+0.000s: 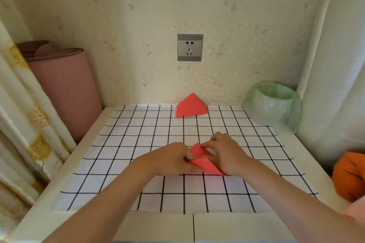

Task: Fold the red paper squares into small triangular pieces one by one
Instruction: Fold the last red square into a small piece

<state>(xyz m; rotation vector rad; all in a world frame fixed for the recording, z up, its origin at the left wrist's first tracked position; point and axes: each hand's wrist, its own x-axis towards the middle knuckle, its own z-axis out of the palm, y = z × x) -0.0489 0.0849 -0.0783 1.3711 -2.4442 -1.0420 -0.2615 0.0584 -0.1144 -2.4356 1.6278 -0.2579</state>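
Observation:
A red paper piece point(203, 159) lies partly folded on the gridded mat point(122, 163), in the middle of the table. My left hand point(173, 159) pinches its left edge between thumb and fingers. My right hand point(227, 152) holds its right side, fingertips pressing the upper flap. The near flap of the paper points toward the lower right. A stack of red papers point(190, 107) sits at the far edge of the mat against the wall, one corner pointing up.
A bin lined with a green plastic bag point(273, 104) stands at the back right. A rolled pink mat point(63, 85) leans at the left beside a curtain. An orange cloth point(349, 175) lies at the right edge. A wall socket point(190, 47) is above the stack.

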